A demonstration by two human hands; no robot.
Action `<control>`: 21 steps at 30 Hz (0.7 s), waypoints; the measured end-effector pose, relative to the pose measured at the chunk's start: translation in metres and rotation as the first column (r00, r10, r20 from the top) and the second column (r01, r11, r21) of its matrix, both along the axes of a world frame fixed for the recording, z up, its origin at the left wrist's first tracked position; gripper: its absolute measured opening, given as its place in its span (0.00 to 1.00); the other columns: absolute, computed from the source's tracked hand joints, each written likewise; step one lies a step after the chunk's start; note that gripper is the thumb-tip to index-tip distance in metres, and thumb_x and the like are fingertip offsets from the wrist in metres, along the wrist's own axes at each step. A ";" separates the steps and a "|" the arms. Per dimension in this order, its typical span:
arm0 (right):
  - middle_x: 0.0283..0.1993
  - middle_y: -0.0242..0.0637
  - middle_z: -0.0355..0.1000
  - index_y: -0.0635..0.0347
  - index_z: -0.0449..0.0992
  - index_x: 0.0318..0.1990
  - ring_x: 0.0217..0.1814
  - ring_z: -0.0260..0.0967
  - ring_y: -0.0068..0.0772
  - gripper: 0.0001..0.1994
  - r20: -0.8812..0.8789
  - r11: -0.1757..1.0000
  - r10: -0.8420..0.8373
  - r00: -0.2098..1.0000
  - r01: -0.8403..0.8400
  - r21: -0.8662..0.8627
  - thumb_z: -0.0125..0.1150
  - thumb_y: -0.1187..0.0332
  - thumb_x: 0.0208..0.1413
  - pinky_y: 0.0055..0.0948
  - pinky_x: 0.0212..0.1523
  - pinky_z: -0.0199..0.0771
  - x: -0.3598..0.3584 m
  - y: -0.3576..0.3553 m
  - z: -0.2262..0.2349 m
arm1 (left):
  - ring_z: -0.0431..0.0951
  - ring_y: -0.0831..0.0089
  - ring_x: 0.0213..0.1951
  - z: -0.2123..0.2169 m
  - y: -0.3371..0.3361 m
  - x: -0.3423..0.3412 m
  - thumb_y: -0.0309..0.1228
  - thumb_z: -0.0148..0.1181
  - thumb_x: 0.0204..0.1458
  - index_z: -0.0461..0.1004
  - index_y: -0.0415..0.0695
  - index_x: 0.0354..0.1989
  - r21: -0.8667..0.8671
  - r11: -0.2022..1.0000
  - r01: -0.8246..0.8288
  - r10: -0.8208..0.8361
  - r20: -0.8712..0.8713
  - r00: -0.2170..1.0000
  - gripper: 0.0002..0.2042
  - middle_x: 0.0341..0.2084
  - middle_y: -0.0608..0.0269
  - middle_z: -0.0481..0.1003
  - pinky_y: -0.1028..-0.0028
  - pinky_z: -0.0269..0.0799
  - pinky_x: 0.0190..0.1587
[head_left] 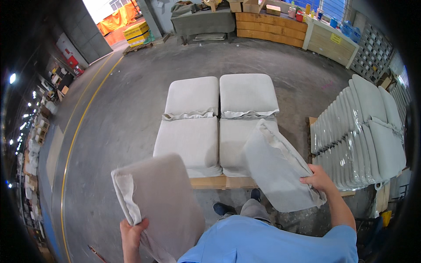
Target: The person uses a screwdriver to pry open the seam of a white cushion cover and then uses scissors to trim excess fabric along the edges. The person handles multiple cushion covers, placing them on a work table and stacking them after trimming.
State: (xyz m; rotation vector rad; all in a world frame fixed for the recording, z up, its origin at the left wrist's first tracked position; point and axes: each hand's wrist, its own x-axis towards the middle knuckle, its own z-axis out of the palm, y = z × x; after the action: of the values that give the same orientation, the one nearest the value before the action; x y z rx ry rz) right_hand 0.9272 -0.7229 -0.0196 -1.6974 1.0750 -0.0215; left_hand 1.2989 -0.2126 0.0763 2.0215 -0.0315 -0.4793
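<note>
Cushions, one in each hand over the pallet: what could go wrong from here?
1. The left hand grips its cushion only by the loose flap end; the rest hangs free and could slip down to the concrete floor.
2. The right hand pinches one edge of the other cushion, which tilts over the four already laid on the pallet; it may land crooked.
3. The wrapped stack stands close beside the right arm; a swing could knock it.

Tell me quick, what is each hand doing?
Left hand: closed on a grey cushion.
Right hand: closed on another grey cushion.
</note>
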 end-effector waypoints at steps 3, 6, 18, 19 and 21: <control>0.44 0.33 0.82 0.65 0.81 0.54 0.45 0.76 0.26 0.24 -0.162 0.992 -0.119 0.980 0.123 0.018 0.78 0.73 0.46 0.32 0.52 0.76 -0.039 -0.005 0.005 | 0.78 0.75 0.34 0.013 -0.063 0.022 0.25 0.74 0.44 0.82 0.34 0.35 0.012 0.988 0.152 -0.152 -0.029 0.988 0.11 0.30 0.66 0.81 0.69 0.73 0.39; 0.42 0.32 0.82 0.65 0.82 0.53 0.43 0.75 0.26 0.24 -0.227 0.988 -0.149 0.962 0.153 0.001 0.79 0.72 0.45 0.32 0.51 0.76 -0.081 -0.014 -0.004 | 0.78 0.76 0.34 0.021 -0.139 0.044 0.27 0.76 0.44 0.82 0.35 0.35 0.185 0.907 0.379 -0.372 -0.074 0.925 0.12 0.29 0.65 0.81 0.70 0.73 0.38; 0.46 0.44 0.85 0.57 0.84 0.53 0.48 0.83 0.41 0.28 -0.537 0.964 -0.257 0.804 0.250 -0.087 0.81 0.69 0.39 0.38 0.53 0.78 -0.221 -0.004 -0.032 | 0.78 0.71 0.45 -0.035 -0.576 0.088 0.48 0.78 0.45 0.82 0.41 0.51 0.238 -0.191 0.952 -0.905 -0.418 -0.077 0.29 0.40 0.60 0.82 0.66 0.72 0.49; 0.45 0.44 0.85 0.57 0.84 0.54 0.47 0.83 0.40 0.28 -0.566 0.966 -0.248 0.786 0.246 -0.081 0.81 0.70 0.40 0.37 0.52 0.78 -0.228 -0.005 -0.033 | 0.79 0.69 0.46 -0.054 -0.608 0.088 0.48 0.77 0.47 0.80 0.42 0.55 0.231 -0.177 0.957 -0.882 -0.468 -0.050 0.30 0.43 0.58 0.82 0.65 0.73 0.50; 0.44 0.43 0.85 0.57 0.84 0.54 0.46 0.83 0.38 0.27 -0.620 0.966 -0.238 0.747 0.247 -0.073 0.81 0.71 0.41 0.36 0.51 0.78 -0.238 -0.007 -0.036 | 0.80 0.62 0.51 -0.098 -0.645 0.092 0.49 0.73 0.50 0.77 0.43 0.61 0.427 -0.133 0.894 -0.930 -0.366 0.036 0.32 0.49 0.53 0.82 0.62 0.74 0.53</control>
State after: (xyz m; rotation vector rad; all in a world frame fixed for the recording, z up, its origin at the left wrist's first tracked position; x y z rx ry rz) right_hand 0.6891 -0.7300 -0.0552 -1.5677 1.7878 0.4161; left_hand 1.3913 -0.8577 -0.0220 2.2618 -1.7765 -1.4962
